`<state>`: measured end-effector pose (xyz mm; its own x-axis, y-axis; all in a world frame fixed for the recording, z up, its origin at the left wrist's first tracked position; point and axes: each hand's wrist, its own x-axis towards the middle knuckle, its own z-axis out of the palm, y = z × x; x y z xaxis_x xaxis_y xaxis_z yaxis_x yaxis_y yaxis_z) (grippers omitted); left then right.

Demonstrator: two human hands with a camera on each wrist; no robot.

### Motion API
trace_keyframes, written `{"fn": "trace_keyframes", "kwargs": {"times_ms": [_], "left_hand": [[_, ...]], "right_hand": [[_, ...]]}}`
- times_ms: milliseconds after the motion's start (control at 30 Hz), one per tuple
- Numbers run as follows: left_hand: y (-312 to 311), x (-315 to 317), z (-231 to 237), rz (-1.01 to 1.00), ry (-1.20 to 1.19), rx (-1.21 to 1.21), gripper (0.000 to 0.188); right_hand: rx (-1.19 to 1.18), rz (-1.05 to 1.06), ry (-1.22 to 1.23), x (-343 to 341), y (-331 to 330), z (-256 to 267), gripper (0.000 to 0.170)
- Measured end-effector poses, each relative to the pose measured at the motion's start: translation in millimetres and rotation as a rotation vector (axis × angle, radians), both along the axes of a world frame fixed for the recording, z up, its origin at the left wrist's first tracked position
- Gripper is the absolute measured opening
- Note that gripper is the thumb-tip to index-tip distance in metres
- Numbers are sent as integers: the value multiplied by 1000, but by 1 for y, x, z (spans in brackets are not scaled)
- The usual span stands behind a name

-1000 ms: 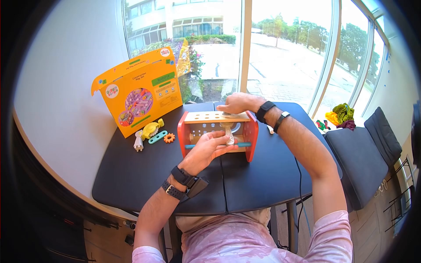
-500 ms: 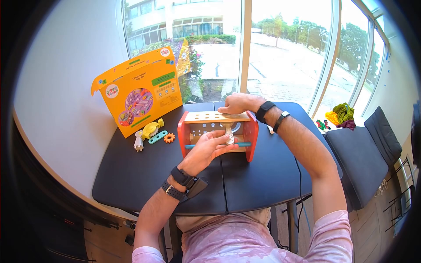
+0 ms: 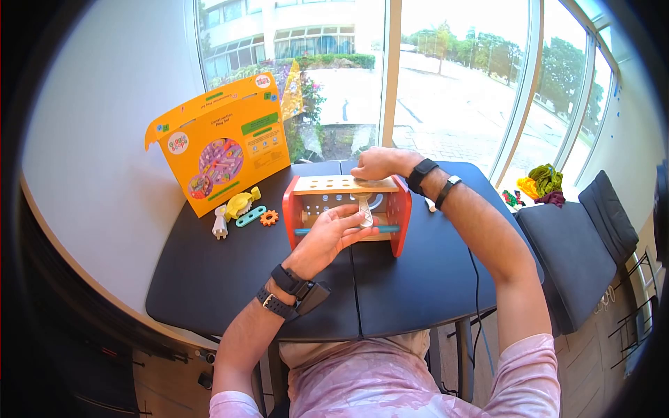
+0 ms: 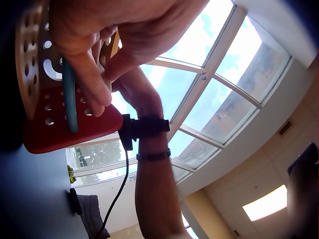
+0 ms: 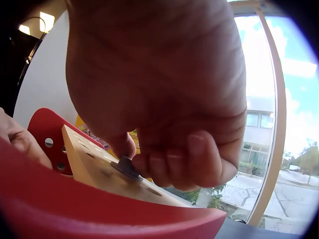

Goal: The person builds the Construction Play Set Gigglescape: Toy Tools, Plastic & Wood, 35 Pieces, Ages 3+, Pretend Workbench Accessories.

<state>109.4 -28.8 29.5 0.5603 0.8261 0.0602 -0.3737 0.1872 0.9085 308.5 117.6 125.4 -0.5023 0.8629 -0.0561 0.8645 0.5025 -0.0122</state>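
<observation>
A toy workbench with red side panels (image 3: 398, 219) and a pale perforated top board (image 3: 324, 184) stands on the table. My left hand (image 3: 327, 237) reaches to its open front and pinches a pale wrench-like piece (image 3: 364, 210) upright below the top board. In the left wrist view, the left hand's fingers (image 4: 89, 82) lie close to the blue rod (image 4: 70, 97). Above the board's right end, my right hand (image 3: 382, 164) has curled fingers. The right wrist view shows that hand (image 5: 164, 94) pinching a small grey piece (image 5: 128, 166) against the board.
An orange box (image 3: 230, 139) stands at the table's back left. Before it lie a white piece (image 3: 219, 221), a yellow piece (image 3: 240, 204), a teal strip (image 3: 251, 216) and an orange gear (image 3: 269, 218). A cable (image 3: 477, 313) hangs over the right edge.
My right fingers have shifted slightly to the right above the board. The left hand stays almost still around the pale piece, and the orange box has moved very slightly.
</observation>
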Motion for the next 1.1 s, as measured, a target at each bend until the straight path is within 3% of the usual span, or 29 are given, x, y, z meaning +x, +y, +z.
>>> {"fn": "trace_keyframes", "kwargs": {"times_ms": [133,500,733,833,933,1100], "left_hand": [[0,0,0,14,-6,-16,42],[-4,-2,12,29,-105,-3,33],[-4,-2,14,38,-107,3,33],[-5,-1,13,41,-111,-7,33],[-5,-2,12,41,-103,-15,36],[-27,-8,17,-14,66,-25,42]], "right_hand": [[-42,-84,9,-5,-14,10,70],[-31,34,14,2,-4,3,59],[-41,-8,-29,0,-5,4,59],[-82,-53,-8,-1,-4,3,62],[-70,89,-11,8,-10,11,74],[113,20,113,20,-30,21,75]]}}
